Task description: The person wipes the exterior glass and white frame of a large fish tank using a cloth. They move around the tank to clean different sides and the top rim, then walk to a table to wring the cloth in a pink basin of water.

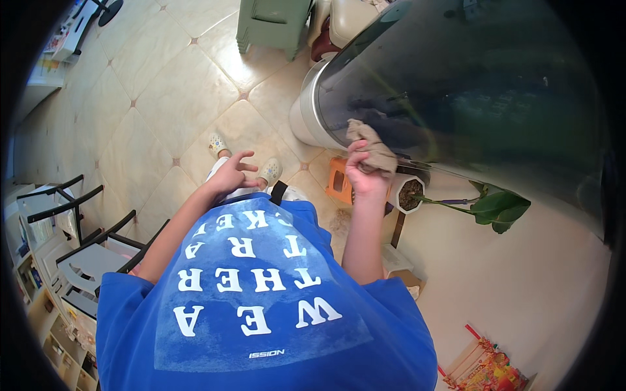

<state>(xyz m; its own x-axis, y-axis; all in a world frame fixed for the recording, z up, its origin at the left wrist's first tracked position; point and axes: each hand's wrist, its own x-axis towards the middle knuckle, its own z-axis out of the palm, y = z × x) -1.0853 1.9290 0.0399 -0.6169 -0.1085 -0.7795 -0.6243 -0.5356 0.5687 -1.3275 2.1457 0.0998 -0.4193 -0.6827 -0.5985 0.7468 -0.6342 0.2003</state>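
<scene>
My right hand (364, 168) grips a crumpled brown cloth (374, 149). The cloth lies against or very close to the dark glass of a large aquarium-like tank (469, 97); actual contact is hard to tell. Along the tank's near lower side runs a white rounded base (313, 110). My left hand (232, 173) hangs in front of my waist with its fingers apart and nothing in it. Just below the right hand stands a white pot of soil (411, 193), from which a green leafy plant (496, 207) leans out to the right.
An orange plastic stool (339, 181) stands by the pot. Stacked green stools (274, 24) are at the top. Chairs with black frames (98, 254) and shelves (63, 347) line the left. Pale floor tiles (156, 117) lie around my feet. A red-and-gold decoration (494, 366) is at lower right.
</scene>
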